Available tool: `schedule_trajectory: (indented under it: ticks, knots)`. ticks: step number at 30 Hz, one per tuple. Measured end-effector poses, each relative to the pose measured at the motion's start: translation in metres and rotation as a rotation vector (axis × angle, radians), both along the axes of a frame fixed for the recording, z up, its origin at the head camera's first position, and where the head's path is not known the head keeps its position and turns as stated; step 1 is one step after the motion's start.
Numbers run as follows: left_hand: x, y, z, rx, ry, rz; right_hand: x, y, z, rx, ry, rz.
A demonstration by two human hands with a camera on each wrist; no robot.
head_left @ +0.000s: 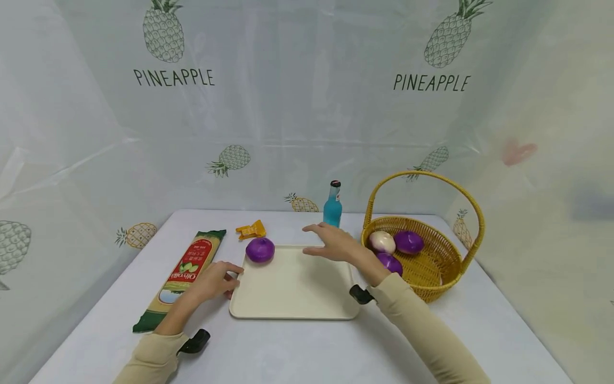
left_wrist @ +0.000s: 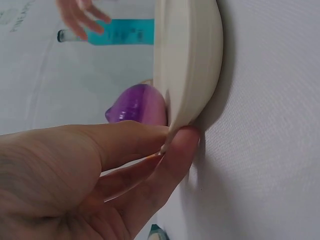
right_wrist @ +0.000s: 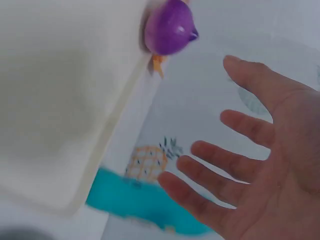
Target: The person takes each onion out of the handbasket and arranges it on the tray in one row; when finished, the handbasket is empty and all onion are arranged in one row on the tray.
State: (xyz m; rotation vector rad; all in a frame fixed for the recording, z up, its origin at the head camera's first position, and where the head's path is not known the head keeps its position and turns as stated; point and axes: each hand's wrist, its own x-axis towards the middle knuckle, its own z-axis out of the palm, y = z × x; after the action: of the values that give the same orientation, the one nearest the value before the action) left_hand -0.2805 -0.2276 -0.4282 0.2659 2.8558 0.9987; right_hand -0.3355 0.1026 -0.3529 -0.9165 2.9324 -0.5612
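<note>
A cream tray (head_left: 292, 288) lies on the white table. My left hand (head_left: 215, 280) pinches its left rim, thumb above and fingers below, as the left wrist view shows. One purple onion (head_left: 260, 250) sits in the tray's far left corner. Above the tray's right side hovers my right hand (head_left: 333, 244), fingers spread and holding nothing; the right wrist view shows its bare palm (right_wrist: 295, 165). Behind that hand stands a bottle of blue drink (head_left: 332, 207) with a dark cap.
Right of the tray stands a yellow wicker basket (head_left: 431, 285) with a tall handle. Inside it are a white onion (head_left: 382, 242) and two purple onions (head_left: 409, 242). A green and red Olivoila packet (head_left: 184, 274) lies at the left, and a small orange packet (head_left: 251, 230) behind the tray.
</note>
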Motion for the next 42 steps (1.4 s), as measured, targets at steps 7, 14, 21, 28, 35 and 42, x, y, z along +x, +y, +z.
schedule_trajectory:
  ticks: [7, 14, 21, 28, 35, 42]
  knots:
    - [0.000, -0.003, -0.004, 0.010, 0.006, -0.001, 0.029, 0.074, 0.008, -0.013, 0.036, -0.076]
    - [0.002, -0.004, -0.005, 0.035, 0.002, -0.007, 0.045, 0.131, 0.003, -0.058, 0.070, -0.134]
    - [0.002, -0.005, -0.007, 0.033, 0.008, -0.001, 0.049, 0.164, -0.010, -0.009, 0.091, -0.137]
    - [0.002, -0.004, -0.008, 0.034, 0.013, -0.005, 0.046, 0.177, -0.025, 0.004, 0.093, -0.064]
    - [0.001, -0.001, -0.006, 0.031, 0.014, -0.009, 0.044, 0.180, -0.031, 0.005, 0.123, -0.012]
    - [0.001, -0.001, -0.004, 0.013, 0.016, -0.015, 0.044, 0.180, -0.032, -0.003, 0.093, -0.035]
